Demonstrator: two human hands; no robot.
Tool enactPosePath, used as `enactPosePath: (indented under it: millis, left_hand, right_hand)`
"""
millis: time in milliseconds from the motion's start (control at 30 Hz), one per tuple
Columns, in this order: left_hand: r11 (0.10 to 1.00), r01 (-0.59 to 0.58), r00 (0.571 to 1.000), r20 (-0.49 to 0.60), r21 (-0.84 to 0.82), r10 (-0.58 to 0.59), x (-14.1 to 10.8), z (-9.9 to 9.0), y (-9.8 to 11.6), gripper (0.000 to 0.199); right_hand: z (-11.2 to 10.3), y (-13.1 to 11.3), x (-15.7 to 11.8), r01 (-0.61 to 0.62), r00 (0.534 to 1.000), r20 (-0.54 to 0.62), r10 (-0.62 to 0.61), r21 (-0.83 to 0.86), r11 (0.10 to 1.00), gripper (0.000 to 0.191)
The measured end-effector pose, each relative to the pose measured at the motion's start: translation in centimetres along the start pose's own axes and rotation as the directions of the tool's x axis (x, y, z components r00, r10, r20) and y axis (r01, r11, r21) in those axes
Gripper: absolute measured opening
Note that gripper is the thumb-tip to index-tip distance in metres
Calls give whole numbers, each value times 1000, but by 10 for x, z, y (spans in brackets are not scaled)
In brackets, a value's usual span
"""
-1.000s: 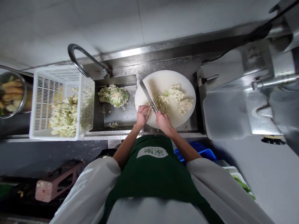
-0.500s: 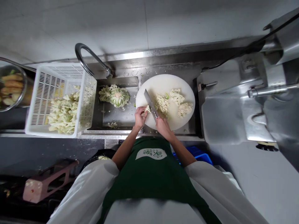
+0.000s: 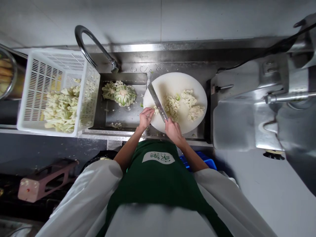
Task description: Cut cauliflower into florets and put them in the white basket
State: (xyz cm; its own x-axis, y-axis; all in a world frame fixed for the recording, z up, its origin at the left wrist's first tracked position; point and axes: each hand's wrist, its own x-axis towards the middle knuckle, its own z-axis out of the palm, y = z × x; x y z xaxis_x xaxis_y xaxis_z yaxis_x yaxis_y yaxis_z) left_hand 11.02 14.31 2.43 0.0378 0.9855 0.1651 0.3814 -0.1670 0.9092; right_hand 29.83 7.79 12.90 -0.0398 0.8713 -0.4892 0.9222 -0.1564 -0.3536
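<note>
My right hand (image 3: 172,130) is closed round the handle of a wide-bladed knife (image 3: 157,101), its blade slanting up and left over a round white cutting board (image 3: 180,80). At the board's left edge my left hand (image 3: 146,117) has its fingers pinched together beside a small cauliflower piece (image 3: 156,110); what they hold is too small to make out. Right of the blade lies a heap of chopped cauliflower (image 3: 172,107), with two larger pieces farther right, the upper one (image 3: 189,98) and the lower one (image 3: 196,112).
Cauliflower heads (image 3: 124,95) lie in the sink basin (image 3: 118,117) under a curved faucet (image 3: 92,41). A white crate (image 3: 90,95) with many florets stands at the left. A metal machine (image 3: 234,125) is at the right. Below are a pink stool (image 3: 32,189) and a blue crate (image 3: 209,163).
The view has shifted slightly. My left hand has drawn a little left, away from the blade, and the knife blade has tilted farther left.
</note>
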Motion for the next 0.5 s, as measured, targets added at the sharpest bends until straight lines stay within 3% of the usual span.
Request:
enactPosePath:
  millis: [300,400,500]
  left_hand:
    - [995,56,998,15,-82,-54,-2,-2,-6,18]
    - [988,113,993,29,-101,-111,-3,-7,-9,19]
    - [1000,1,993,116,9,-2,0,-8,-7,36]
  right_hand:
    - [12,0,13,-3,992,126,7,-36,999,41]
    - [7,5,9,-6,996,94,6,-6,1000,40]
    - [0,15,2,-50,999,4,50,38,998,41]
